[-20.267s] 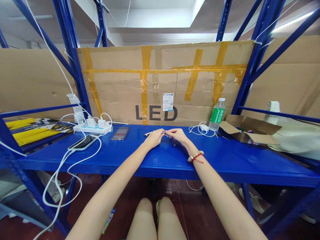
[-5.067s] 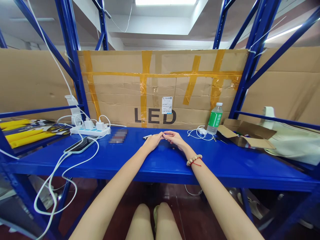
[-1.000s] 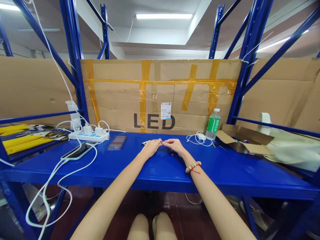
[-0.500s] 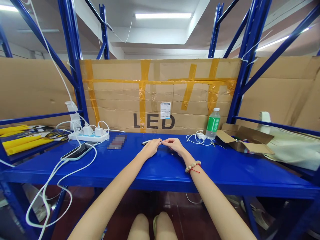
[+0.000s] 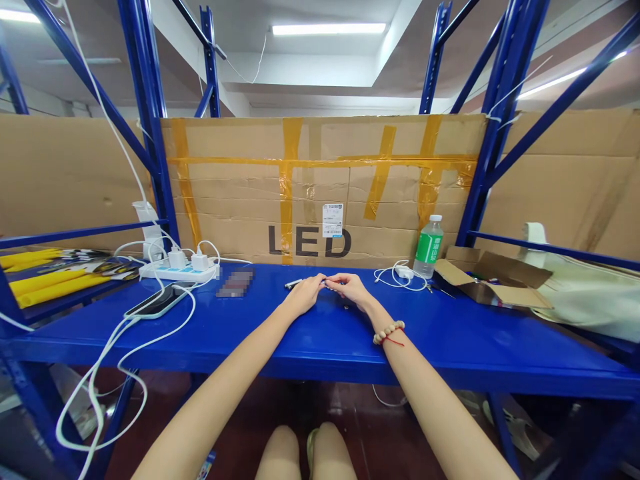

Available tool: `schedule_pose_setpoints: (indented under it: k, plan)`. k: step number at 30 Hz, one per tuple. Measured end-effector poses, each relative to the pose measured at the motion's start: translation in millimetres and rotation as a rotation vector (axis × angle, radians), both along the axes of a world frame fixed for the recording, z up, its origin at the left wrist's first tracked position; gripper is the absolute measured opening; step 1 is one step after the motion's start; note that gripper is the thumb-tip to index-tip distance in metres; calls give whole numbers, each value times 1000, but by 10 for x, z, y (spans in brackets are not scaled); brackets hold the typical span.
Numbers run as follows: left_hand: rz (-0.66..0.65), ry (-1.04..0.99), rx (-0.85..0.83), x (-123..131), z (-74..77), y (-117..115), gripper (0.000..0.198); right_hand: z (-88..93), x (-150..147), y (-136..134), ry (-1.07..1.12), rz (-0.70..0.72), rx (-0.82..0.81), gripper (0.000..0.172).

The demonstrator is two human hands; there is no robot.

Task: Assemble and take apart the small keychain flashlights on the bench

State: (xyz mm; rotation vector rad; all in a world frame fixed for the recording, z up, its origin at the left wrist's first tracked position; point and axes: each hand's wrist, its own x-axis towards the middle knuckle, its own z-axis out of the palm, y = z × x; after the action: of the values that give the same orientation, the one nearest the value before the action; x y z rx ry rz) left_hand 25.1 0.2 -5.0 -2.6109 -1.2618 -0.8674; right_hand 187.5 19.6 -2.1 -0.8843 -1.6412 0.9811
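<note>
Both of my hands meet over the middle of the blue table [image 5: 240, 333]. My left hand [image 5: 304, 295] is closed around a slim pen-like stick [image 5: 291, 284], whose silvery end sticks out past the back of the hand on the left. The rest of it is hidden by the fingers. My right hand [image 5: 349, 289] pinches at the stick's other side, fingertips touching or nearly touching those of the left. What sits in that pinch is too small to make out. A tiny speck-like part [image 5: 346, 307] lies on the table just below the right hand.
Left on the table are a phone [image 5: 163, 300], a power strip [image 5: 177, 270] with white cables, and a blurred-out flat item [image 5: 235, 283]. To the right stand a green-labelled bottle [image 5: 429, 247], a coiled white cable [image 5: 400, 275] and an open cardboard box [image 5: 493, 275]. Taped cardboard [image 5: 240, 193] walls the back.
My hands stay in nearly the same place, with the fingertips slightly closer together. The whole view has shifted a little.
</note>
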Motion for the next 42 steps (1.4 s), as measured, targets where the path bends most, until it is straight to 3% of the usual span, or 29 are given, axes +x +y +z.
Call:
schedule_pose_setpoints:
  k: [11,42]
  plan:
    - [27,-36,6,38,19,0,19,70,-6,-81,26,-29,-31,45]
    - [51,-39,-4,44,22,-20,18,57,-10,-37,53,-49,-76,41]
